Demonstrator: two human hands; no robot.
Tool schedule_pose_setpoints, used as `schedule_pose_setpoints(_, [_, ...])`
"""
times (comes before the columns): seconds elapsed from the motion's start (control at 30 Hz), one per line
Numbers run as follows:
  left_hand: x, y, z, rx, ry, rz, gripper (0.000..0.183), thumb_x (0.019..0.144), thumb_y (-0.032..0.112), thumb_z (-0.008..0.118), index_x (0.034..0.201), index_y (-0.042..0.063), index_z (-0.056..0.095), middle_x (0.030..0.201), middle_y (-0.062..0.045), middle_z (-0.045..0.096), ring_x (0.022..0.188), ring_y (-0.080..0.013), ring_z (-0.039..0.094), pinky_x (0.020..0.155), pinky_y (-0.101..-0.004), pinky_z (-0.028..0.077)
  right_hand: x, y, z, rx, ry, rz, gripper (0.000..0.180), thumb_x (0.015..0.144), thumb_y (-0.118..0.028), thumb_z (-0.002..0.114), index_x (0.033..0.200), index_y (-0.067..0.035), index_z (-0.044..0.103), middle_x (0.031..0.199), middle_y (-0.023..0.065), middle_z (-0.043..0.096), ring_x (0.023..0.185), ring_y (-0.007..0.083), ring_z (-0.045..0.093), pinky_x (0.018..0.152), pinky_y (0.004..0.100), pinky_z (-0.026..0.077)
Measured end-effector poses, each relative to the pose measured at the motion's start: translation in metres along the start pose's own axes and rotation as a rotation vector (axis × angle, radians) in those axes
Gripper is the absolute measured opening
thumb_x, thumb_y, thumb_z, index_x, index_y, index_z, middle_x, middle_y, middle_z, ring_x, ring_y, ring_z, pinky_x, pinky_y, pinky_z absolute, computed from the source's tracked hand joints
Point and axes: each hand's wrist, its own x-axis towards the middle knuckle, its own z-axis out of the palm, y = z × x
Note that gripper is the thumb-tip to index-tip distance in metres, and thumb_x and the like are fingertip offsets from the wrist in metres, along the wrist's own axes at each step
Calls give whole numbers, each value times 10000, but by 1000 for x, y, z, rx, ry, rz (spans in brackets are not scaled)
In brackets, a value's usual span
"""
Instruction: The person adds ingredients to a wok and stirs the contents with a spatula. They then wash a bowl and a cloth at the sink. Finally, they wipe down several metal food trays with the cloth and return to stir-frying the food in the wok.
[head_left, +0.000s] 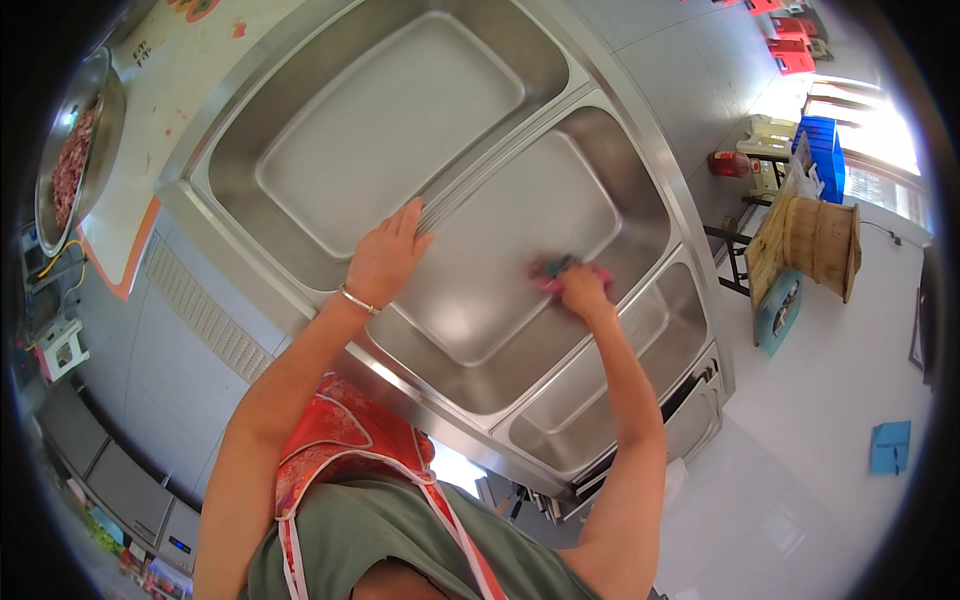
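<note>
My right hand (585, 291) is closed on a pink and dark cloth (555, 274), blurred by motion, against the bottom of the middle stainless steel pan (495, 225). My left hand (388, 259), wearing a silver bangle (360, 300), rests flat with its fingers on the metal rim between that pan and the large steel pan (390, 127) beyond it. Nothing shows in the left hand. A narrower steel pan (645, 322) lies under my right forearm. All the pans sit in one steel frame.
At the left, a metal bowl of raw minced meat (73, 161) stands on a table with an orange-edged cover (142, 247). A wooden barrel (817, 244), a blue crate (825, 154) and a red-filled bottle (729, 163) are at the right. Metal lids (694, 424) stand at the frame's near right end.
</note>
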Motion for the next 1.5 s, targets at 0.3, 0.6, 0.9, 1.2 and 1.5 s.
schedule_pose_setpoints(0.3, [2,6,-4,-44,-19,-4,491,854,232,581,1245,2,393,1087,-127,571,905,-294,584,724,-384,505,-5,67,-105,-288,407,49,177,801,-163,547,925,-131,669,888,99,628,905,269,588,690,402,478])
schedule_pose_setpoints(0.6, [7,5,-4,-57,-39,-44,474,863,236,565,1256,26,401,1092,-142,571,911,-308,578,748,-409,492,-20,1,5,569,119,41,207,738,-127,564,922,-105,655,888,208,630,892,335,609,744,427,475])
schedule_pose_setpoints(0.9, [7,13,-3,-108,-85,-42,434,895,226,514,1273,41,406,1068,-150,572,878,-323,572,738,-399,476,173,2,-25,500,1442,416,234,757,-5,461,929,-28,618,920,184,601,893,372,539,808,474,403])
schedule_pose_setpoints(1.2, [1,8,3,-125,-52,-97,400,939,268,434,1283,64,414,1077,-161,581,903,-350,568,779,-398,456,87,-240,4,1312,829,118,468,754,26,489,1217,41,428,1178,238,472,1094,401,433,952,472,344])
schedule_pose_setpoints(1.5, [8,3,2,-274,-109,-118,425,945,301,406,1288,53,446,1239,-157,525,1072,-316,536,901,-365,420,-33,-258,-19,1512,108,-232,293,721,-1,501,1007,-5,568,875,160,613,787,249,589,756,331,466])
